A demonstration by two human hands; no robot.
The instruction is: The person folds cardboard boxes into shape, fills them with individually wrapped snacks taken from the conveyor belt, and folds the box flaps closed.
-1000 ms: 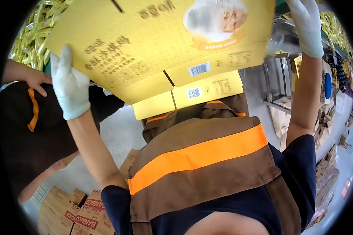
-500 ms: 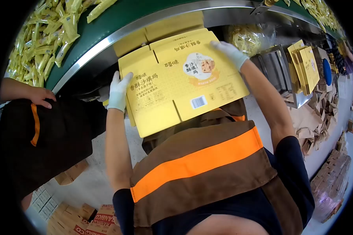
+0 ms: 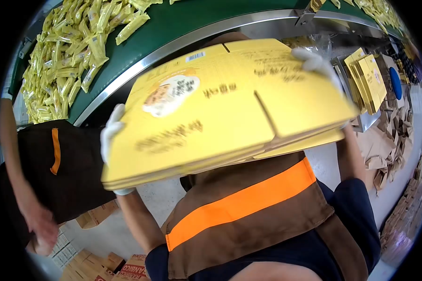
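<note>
I see the left hand (image 3: 111, 133) at nine o'clock and right hand (image 3: 320, 64) at two gripping flat yellow boxes (image 3: 220, 112), twelve o'clock from the apron (image 3: 258, 229). They look stiff, light, maybe slippery; hold opposite edges.

both arms (image 3: 140, 219) stretched out front, pretty wide apart, left hand (image 3: 111, 133) partly hidden, right hand (image 3: 315, 62) kinda blurry, both gripping
</note>
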